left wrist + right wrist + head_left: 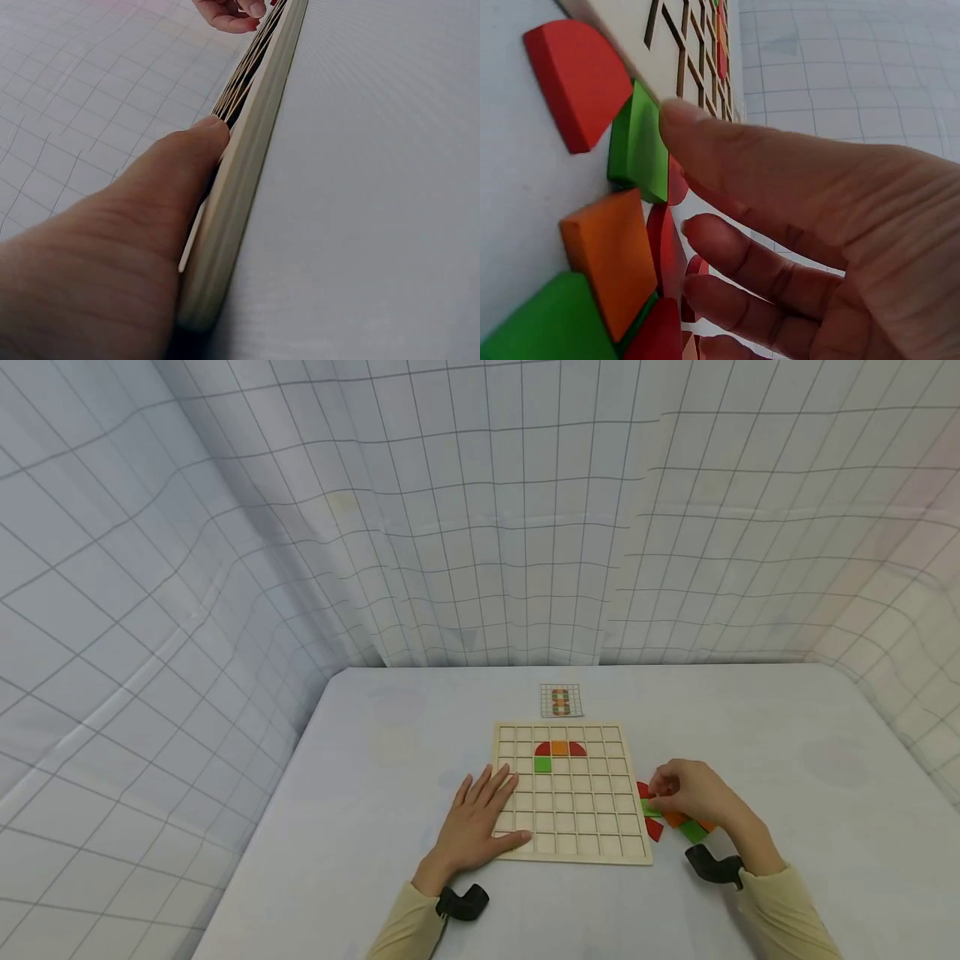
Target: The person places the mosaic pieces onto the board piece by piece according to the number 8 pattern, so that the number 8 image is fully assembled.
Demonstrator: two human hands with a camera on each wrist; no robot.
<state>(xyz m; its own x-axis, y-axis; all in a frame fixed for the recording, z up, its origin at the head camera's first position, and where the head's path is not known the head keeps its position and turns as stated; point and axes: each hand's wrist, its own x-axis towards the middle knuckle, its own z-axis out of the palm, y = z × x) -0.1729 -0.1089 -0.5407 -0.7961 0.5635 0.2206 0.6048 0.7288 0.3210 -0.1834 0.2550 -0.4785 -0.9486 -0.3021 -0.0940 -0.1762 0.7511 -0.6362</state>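
Note:
A pale wooden grid board (566,852) lies on the table. My left hand (474,827) rests spread over its near left corner, the thumb (176,161) along the near edge in the left wrist view. Set in the board are two red quarter-round blocks (542,749), an orange square (559,748) and a green square (543,765). Beside the right edge, my right hand (693,789) bends its fingers over loose blocks. Its thumb touches the top of a tilted green block (641,146), which it seems to pinch; the index fingertip is hidden behind the thumb.
A small pattern card (561,701) lies behind the board. Around the right hand are a red block (577,82), an orange block (611,259), another green block (551,326) and several more partly hidden. Gridded white cloth (487,527) hangs beyond the table.

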